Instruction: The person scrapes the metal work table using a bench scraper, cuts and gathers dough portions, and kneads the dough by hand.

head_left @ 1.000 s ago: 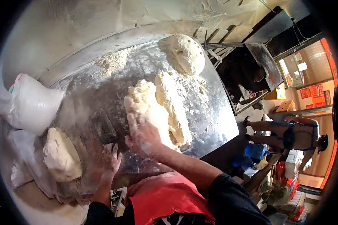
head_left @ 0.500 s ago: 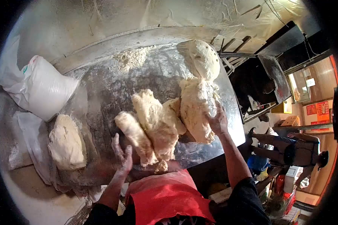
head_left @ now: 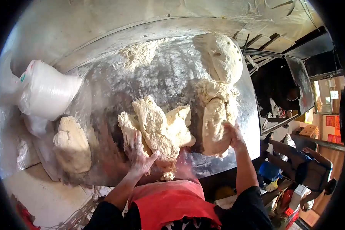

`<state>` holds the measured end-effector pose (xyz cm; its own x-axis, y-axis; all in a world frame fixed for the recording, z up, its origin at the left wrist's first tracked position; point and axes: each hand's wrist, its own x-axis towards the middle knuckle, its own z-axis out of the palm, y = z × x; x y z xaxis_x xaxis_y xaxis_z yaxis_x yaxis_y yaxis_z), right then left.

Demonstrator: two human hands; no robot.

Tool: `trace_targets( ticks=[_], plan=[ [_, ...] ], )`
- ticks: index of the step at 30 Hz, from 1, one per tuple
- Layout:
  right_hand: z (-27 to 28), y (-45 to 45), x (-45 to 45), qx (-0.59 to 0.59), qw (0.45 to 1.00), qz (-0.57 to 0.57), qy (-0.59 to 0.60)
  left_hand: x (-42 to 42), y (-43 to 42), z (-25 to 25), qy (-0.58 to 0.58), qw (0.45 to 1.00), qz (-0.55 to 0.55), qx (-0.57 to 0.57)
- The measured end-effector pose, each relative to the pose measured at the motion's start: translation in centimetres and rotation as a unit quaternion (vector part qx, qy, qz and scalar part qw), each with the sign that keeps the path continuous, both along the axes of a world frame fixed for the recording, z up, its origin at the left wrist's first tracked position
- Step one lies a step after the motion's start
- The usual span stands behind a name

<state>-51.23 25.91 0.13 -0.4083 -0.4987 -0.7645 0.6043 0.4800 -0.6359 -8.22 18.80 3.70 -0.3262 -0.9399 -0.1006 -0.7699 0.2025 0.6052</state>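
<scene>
Dough everywhere on this metal tabletop point(head_left: 107, 86); the left hand point(head_left: 140, 155) is laid on a narrow dough strip point(head_left: 127, 124) by the middle of the near edge, thumb spread well away from the fingers and reaching toward the bigger ragged dough piece point(head_left: 155, 124) right beside it; so that hand's pretty much splayed, not clamped on anything. A paler torn chunk point(head_left: 182, 122) butts up against that ragged piece on its right; a little dough scrap point(head_left: 167, 176) sits right at the near edge.

Right hand point(head_left: 234, 138) is up against the right side of a long dough slab point(head_left: 214, 128), toward the near right corner; its fingertips are on the dough, but can't tell if they're actually gripping or just pressing.

Far right corner has a big rounded, pale mound point(head_left: 226, 57), just behind the slab; loose flour point(head_left: 142, 51) is heaped along the far edge; over by the left edge there's a bulging white bag point(head_left: 48, 92) with another dough lump point(head_left: 72, 147) nearer the near left corner; off past the right edge, another person point(head_left: 304, 165) is standing well apart.
</scene>
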Motion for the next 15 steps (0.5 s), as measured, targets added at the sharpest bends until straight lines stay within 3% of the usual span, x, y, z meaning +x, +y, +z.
trace_targets(
  ticks=[2,4,6,8,10,11,12,13,14,15],
  plan=[
    [-1.8,0.2,1.1,-0.033,0.997,-0.008,-0.071,-1.8,-1.1,3.4,-0.011,0.992,-0.067,-0.110],
    [-2.7,-0.5,3.4,-0.001,0.987,-0.069,-0.145,-5.4,-2.7,3.4,0.190,0.958,-0.160,-0.143],
    [-1.7,-1.9,5.2,-0.015,0.990,-0.082,-0.114,-11.7,-4.5,5.2,0.309,0.934,-0.089,0.155],
    [2.7,-3.5,6.6,-0.019,0.997,-0.047,-0.063,-16.9,-6.5,0.9,0.273,0.928,-0.079,0.242],
    [4.3,-4.0,7.0,-0.018,0.998,-0.008,0.063,-21.9,-7.3,-4.7,0.174,0.941,-0.050,0.287],
    [2.7,-3.2,6.4,-0.116,0.990,0.021,0.080,-23.7,-7.9,-3.9,0.148,0.935,-0.040,0.318],
    [3.8,-3.5,6.6,-0.116,0.989,0.028,0.085,-24.8,-8.6,-3.5,0.121,0.928,-0.028,0.351],
    [4.9,-3.4,7.2,-0.142,0.982,0.025,0.120,-25.0,-9.7,-3.7,0.171,0.896,0.011,0.410],
    [6.7,-3.8,7.5,-0.124,0.985,0.030,0.115,-23.8,-10.0,-3.5,0.349,0.807,-0.008,0.476],
    [8.5,-4.2,7.8,-0.107,0.987,0.035,0.111,-22.9,-9.9,-2.0,0.378,0.832,-0.029,0.404]
  ],
)
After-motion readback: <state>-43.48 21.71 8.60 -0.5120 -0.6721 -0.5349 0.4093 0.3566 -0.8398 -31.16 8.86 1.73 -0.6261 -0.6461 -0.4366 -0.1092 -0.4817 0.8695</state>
